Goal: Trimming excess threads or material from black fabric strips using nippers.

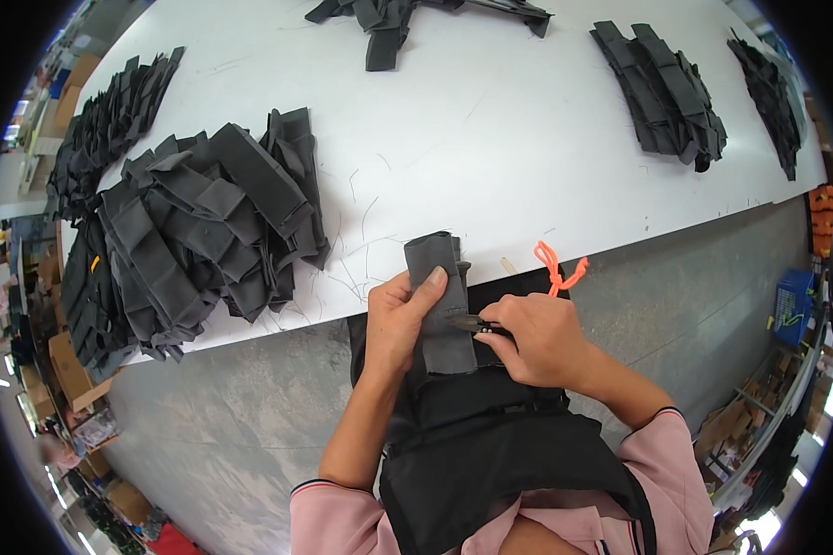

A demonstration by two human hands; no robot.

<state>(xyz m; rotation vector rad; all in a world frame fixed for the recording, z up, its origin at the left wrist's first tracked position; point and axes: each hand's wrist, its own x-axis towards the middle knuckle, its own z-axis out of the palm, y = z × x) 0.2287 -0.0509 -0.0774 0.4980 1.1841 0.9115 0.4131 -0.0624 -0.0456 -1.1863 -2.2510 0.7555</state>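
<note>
My left hand (396, 319) grips a dark grey folded fabric strip (444, 338) near the table's front edge, its thumb pressed flat on top. More layers of cloth show behind the strip's upper right side. My right hand (537, 340) is closed around small thread snips (472, 324), whose dark blades point left and lie against the strip's right side. A bright orange cord (555, 268) loops up above my right hand. Whether the blades touch a thread is too small to tell.
A large heap of grey fabric strips (204, 222) lies left on the white table (491, 139), with another stack (116, 120) behind it. Further stacks lie at the far edge (379, 28) and right (662, 97). Loose threads are scattered near the heap. A blue crate (791, 301) stands right.
</note>
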